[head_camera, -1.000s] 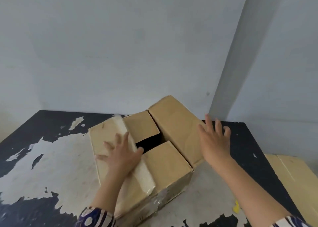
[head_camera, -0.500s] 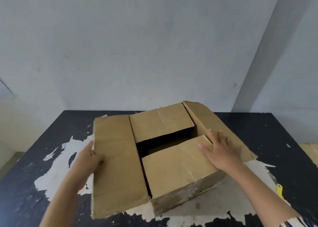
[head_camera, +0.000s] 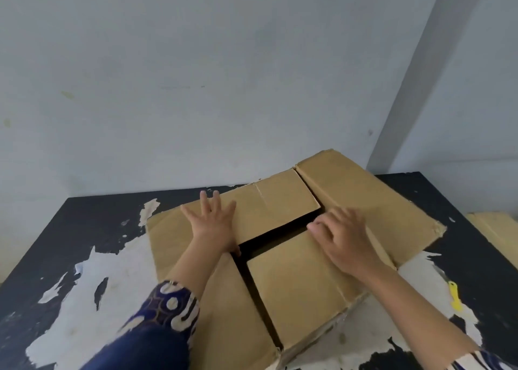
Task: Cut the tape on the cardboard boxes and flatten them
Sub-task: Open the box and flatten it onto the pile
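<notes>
A: Where does the cardboard box sit?

B: Centre to lower right of the frame, on a black table with large patches of peeled white. Its four top flaps are folded out, leaving a dark L-shaped gap in the middle.

A: How much room around it?

B: A wide stretch of tabletop lies at frame left. The far flap comes near the table's back edge under the grey wall. At right, the outer flap's ragged corner ends short of the table's right edge, and a yellow utility knife lies on the table just beside the box's lower right side.

A: And beyond the table?

B: A piece of flat cardboard shows at the far right edge.

A: The hands?

B: The left hand lies flat with fingers spread, pressing the left flap, its heel at the edge of the gap. The right hand rests on the right and near flaps, fingers loosely bent, fingertips by the gap; it grips nothing. A patterned blue sleeve covers the left forearm.
</notes>
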Demonstrator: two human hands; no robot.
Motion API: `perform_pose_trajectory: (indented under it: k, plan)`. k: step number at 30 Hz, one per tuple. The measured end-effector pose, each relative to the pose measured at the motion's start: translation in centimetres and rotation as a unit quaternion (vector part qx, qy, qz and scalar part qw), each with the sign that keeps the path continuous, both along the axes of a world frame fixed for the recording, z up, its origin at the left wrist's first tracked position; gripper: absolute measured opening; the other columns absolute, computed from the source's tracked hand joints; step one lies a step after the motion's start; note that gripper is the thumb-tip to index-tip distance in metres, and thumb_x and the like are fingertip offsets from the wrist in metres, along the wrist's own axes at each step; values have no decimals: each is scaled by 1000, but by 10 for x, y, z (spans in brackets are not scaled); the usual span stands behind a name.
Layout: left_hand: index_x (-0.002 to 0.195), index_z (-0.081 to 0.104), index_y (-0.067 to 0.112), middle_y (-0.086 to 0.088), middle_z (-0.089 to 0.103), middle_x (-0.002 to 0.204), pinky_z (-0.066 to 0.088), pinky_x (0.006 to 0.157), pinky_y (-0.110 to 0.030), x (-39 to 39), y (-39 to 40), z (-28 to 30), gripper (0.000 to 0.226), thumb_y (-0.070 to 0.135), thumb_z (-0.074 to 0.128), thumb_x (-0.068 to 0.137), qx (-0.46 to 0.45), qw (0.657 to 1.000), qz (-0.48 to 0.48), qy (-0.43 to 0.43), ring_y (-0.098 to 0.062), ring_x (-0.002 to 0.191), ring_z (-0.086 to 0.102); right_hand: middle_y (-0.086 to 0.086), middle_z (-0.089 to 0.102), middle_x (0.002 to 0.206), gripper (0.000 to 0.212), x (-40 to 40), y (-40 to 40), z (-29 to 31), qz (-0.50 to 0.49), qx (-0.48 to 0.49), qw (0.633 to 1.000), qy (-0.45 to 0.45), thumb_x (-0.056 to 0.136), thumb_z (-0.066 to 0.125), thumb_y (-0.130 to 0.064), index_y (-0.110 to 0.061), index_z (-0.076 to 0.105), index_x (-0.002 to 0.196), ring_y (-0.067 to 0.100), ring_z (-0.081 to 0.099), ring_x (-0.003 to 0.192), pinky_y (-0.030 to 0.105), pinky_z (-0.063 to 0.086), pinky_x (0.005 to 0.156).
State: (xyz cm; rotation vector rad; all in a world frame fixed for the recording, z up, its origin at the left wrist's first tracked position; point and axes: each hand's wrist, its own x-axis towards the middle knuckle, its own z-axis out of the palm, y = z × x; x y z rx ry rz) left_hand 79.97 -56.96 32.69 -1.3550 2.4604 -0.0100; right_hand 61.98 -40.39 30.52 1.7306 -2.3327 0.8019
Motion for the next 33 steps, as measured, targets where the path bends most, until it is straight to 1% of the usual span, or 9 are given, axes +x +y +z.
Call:
perform_pose_trajectory:
  k: [3,6,9,12,15,18,24,29,33]
  plan:
    - [146,12,28,-9,5,155,16,106,-68,-5,-13,7,99,53,71,70,46,999,-19,-21,-37,142,3,-16,40,59,53,-7,35,35,6,-136,990,-34,92,32,-58,-21,46,58,3,39,63,29,32,86]
    - [140,34,30,-2,32,148,24,108,-48,5,-16,29,70,36,68,79,132,984,-29,113,-25,134,31,-9,40,48,46,-2,82,81,-31,6,995,-89,79,44,-62,-27,39,50,5,45,56,21,36,69]
    - [113,62,19,-9,59,124,35,89,-28,16,-29,58,25,21,60,89,171,919,22,355,-22,106,53,-20,59,83,21,0,116,106,-63,279,942,-176,78,57,-56,-36,60,84,-5,53,75,16,43,70]
    - [122,54,18,-16,61,119,40,88,-40,5,-37,57,26,22,48,96,-22,884,70,462,-35,101,57,-26,35,130,50,10,121,95,-32,399,898,-183,83,57,-53,-48,38,129,-2,36,120,21,32,98]
    - [147,19,26,-18,26,148,41,89,-51,-10,-32,32,64,-2,41,93,-123,897,67,420,-45,114,48,-21,7,153,56,23,111,61,4,393,907,-148,89,47,-53,-48,23,140,3,0,142,31,4,115]
    - [149,0,29,-14,-15,155,1,110,-60,-21,-45,3,75,6,43,92,-215,916,53,334,-37,143,-3,-19,-9,154,62,31,104,29,2,396,912,-109,84,28,-70,-49,16,141,6,-24,139,40,-18,113]
    - [150,8,25,-5,-1,158,-5,107,-67,-15,-66,-26,61,54,13,96,-40,985,59,156,-32,144,-6,-10,13,154,74,41,105,-21,-11,250,968,-15,78,11,-83,-46,25,140,19,-3,143,50,-6,111]
    - [136,46,24,-14,48,138,24,110,-55,-11,-73,-24,54,55,26,96,99,957,109,248,-38,125,42,-1,22,152,67,44,101,-40,-35,208,977,-20,86,17,-75,-41,22,143,28,12,141,50,4,110]
    - [133,46,22,-9,43,142,12,112,-58,-2,-58,-34,40,34,33,98,79,840,165,510,-31,130,38,-5,24,151,66,41,98,-38,-30,218,975,-38,84,17,-77,-43,26,141,22,8,142,49,0,111]
